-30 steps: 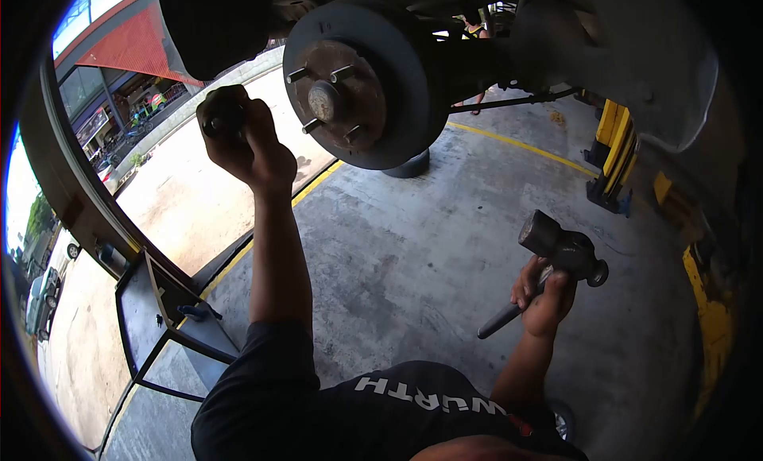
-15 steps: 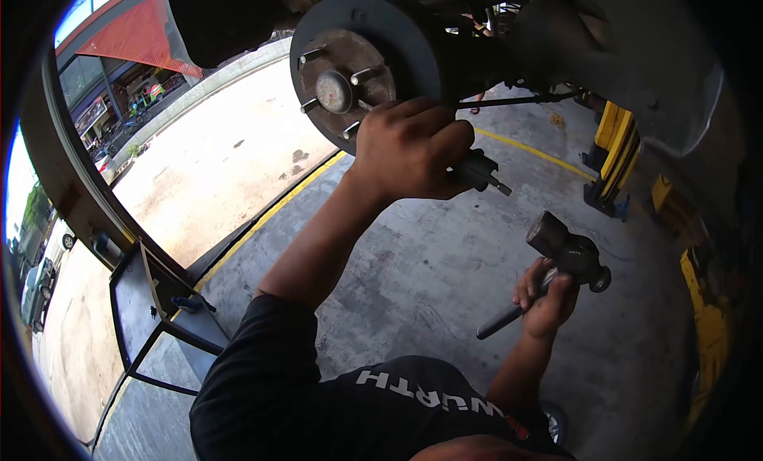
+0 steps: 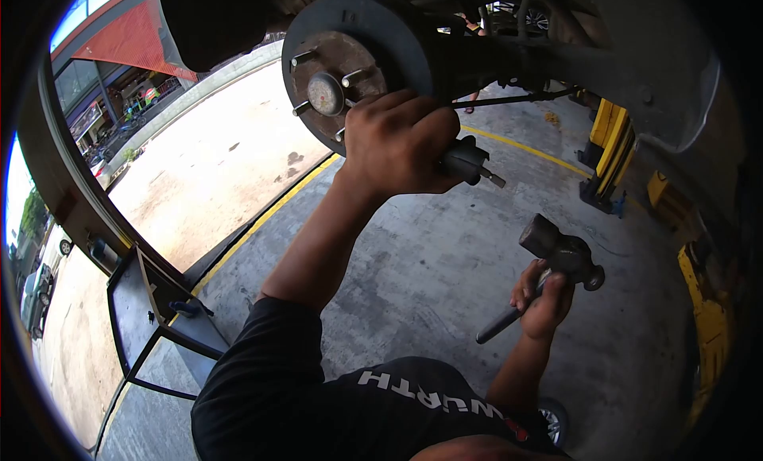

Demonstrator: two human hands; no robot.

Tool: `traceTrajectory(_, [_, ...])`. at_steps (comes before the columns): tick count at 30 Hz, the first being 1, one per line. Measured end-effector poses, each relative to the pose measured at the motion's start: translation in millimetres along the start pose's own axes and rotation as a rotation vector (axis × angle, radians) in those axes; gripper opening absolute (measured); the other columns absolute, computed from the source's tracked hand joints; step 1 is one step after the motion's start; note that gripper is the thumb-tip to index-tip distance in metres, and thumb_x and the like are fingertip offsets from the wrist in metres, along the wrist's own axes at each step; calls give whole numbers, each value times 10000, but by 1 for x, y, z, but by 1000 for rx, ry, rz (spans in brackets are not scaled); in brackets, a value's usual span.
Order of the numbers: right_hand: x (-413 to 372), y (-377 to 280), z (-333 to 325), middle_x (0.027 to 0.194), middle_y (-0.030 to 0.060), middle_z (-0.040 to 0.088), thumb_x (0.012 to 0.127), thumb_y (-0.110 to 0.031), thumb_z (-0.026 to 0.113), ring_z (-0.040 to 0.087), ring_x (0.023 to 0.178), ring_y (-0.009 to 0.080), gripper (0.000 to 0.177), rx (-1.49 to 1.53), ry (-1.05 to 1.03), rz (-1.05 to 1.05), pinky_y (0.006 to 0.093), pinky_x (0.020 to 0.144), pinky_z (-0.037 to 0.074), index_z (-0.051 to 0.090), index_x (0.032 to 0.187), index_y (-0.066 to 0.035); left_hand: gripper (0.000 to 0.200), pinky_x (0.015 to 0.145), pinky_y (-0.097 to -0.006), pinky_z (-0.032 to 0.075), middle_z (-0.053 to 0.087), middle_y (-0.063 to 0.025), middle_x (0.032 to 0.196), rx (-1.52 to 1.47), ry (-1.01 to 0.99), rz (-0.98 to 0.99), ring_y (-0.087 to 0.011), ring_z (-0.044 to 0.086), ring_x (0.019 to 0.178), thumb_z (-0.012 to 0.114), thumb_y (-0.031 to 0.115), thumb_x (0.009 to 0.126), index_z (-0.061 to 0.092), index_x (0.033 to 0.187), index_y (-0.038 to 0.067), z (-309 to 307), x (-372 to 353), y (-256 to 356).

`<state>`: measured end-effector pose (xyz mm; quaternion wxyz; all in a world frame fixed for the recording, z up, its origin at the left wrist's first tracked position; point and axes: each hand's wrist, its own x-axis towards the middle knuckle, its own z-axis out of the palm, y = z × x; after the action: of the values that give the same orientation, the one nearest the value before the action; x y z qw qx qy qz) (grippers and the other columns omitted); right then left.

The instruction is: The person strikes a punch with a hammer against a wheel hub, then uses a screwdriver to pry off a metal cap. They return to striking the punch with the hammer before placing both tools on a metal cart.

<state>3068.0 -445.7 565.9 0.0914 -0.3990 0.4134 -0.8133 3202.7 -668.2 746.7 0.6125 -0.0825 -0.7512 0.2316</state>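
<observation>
My left hand (image 3: 401, 143) is closed around a dark-handled tool (image 3: 465, 160), with a thin metal rod sticking out of its lower right end. The tool's other end is hidden by the fist, which overlaps the lower right of the brake drum or disc (image 3: 421, 56). On that part's rusty hub face (image 3: 316, 67) are several wheel studs (image 3: 358, 77) around a round center cap (image 3: 326, 94). Lower right, my right hand (image 3: 547, 302) grips a ball-peen hammer (image 3: 568, 257) close to its head, the handle pointing down and left. Hammer and left-hand tool are apart.
Above me is the vehicle's dark underside (image 3: 636, 63). Yellow lift parts (image 3: 608, 151) stand at right, with another yellow piece (image 3: 703, 318) nearer. A black-framed stand (image 3: 163, 318) is at left beside a post (image 3: 75, 143). Part of a wheel (image 3: 554, 421) shows below.
The hub and my left hand with its tool appear slightly further left in view. The hammer also sits a little further left. Both grips are unchanged.
</observation>
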Motion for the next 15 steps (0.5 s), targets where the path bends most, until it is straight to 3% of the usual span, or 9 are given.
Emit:
traceTrajectory(6, [3, 0, 2, 654, 55, 468, 969, -580, 542, 393, 418, 101, 561, 0, -1, 8, 260, 412, 389, 490, 1077, -32, 164, 488, -344, 483, 603, -56, 605, -27, 11, -2, -233, 633, 535, 753, 210, 613, 647, 691, 112, -3, 1, 0])
traceTrajectory(9, [6, -11, 14, 661, 59, 471, 969, -576, 543, 390, 422, 100, 553, -9, -14, -22, 258, 414, 389, 491, 1079, -36, 219, 452, -327, 459, 602, -2, 636, 13, 104, 5, -196, 595, 534, 766, 246, 552, 600, 680, 184, 8, -3, -4])
traceTrajectory(13, [23, -24, 23, 650, 35, 432, 978, -630, 499, 382, 423, 90, 584, 34, 28, -368, 249, 411, 386, 492, 1130, -66, 188, 453, -321, 460, 602, 7, 624, 10, 83, -14, -192, 594, 524, 750, 209, 549, 603, 664, 189, 10, -2, -6])
traceTrajectory(15, [23, -26, 29, 637, 10, 410, 969, -698, 426, 358, 406, 77, 622, 203, 113, -439, 242, 405, 389, 485, 1134, -102, 181, 455, -317, 461, 604, 11, 621, 37, 41, -41, -190, 598, 524, 745, 208, 548, 607, 663, 192, 8, -2, -4])
